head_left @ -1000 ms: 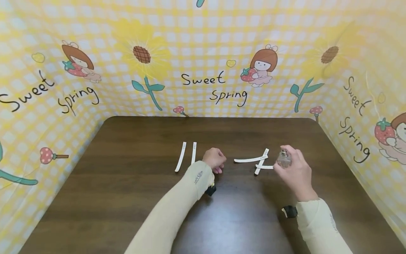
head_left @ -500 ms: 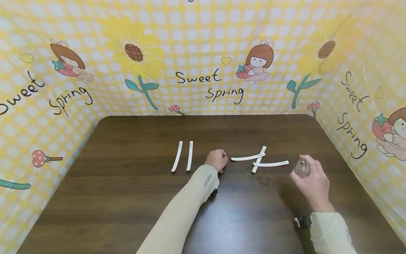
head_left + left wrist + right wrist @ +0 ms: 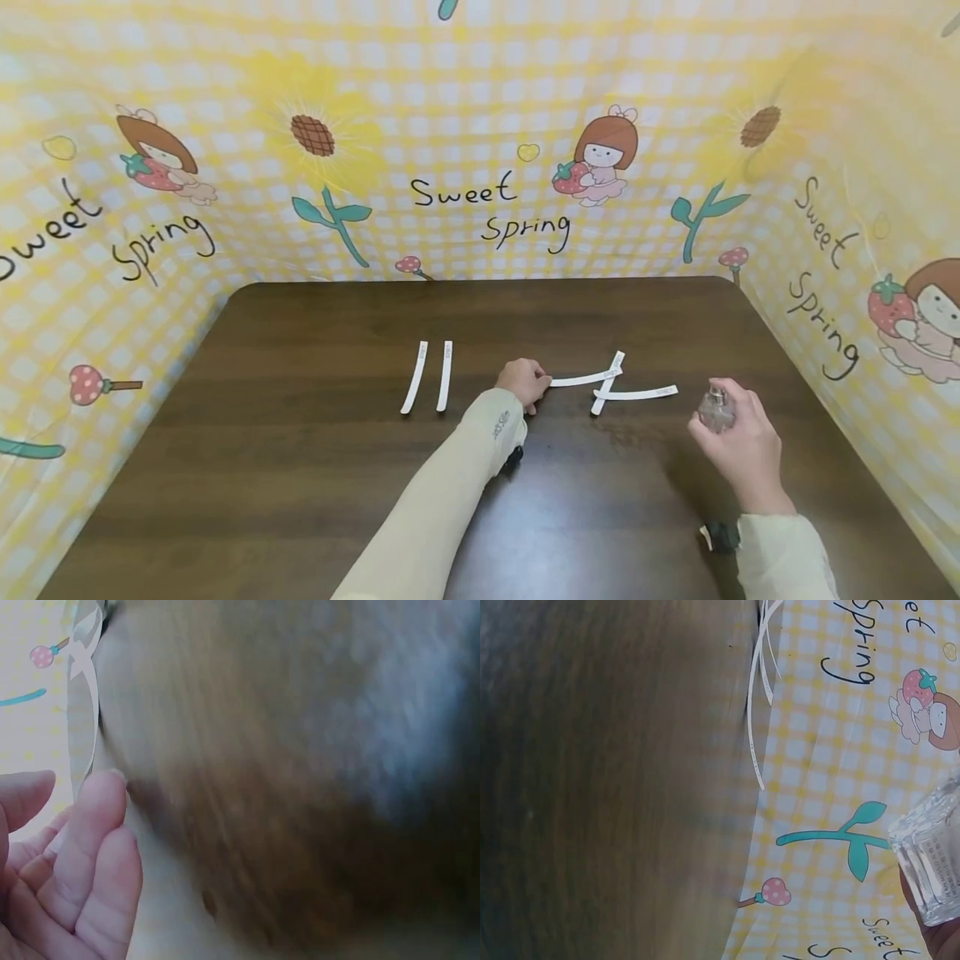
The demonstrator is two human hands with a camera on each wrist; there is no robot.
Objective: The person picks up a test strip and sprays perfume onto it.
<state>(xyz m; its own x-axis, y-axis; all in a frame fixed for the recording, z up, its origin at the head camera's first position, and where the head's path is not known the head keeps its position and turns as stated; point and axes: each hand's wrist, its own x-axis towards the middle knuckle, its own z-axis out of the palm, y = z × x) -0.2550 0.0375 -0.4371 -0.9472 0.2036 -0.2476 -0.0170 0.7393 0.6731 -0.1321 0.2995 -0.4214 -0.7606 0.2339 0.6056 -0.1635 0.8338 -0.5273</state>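
Note:
In the head view my left hand (image 3: 522, 383) is at the left end of a curved white perfume test strip (image 3: 581, 381), its fingertips covering that end. The left wrist view shows the strip (image 3: 94, 712) running down to the gap between thumb and forefinger, which stand apart with the fingers half bent. That strip meets a slanted one (image 3: 599, 406), and another strip (image 3: 645, 394) crosses the slanted one lower down. Farther right, my right hand (image 3: 750, 454) grips a small clear glass perfume bottle (image 3: 717, 412), forefinger on its top. The faceted bottle (image 3: 934, 859) shows at the edge of the right wrist view.
Two more test strips, an outer one (image 3: 416, 379) and an inner one (image 3: 445, 377), lie side by side left of my left hand. The dark wooden table (image 3: 300, 483) is enclosed at the back and sides by a yellow checked cloth (image 3: 465, 108).
My right hand has drawn back to the right with the perfume bottle, away from the crossed strips. My left hand has moved right to the end of the nearest strip. The view has shifted slightly.

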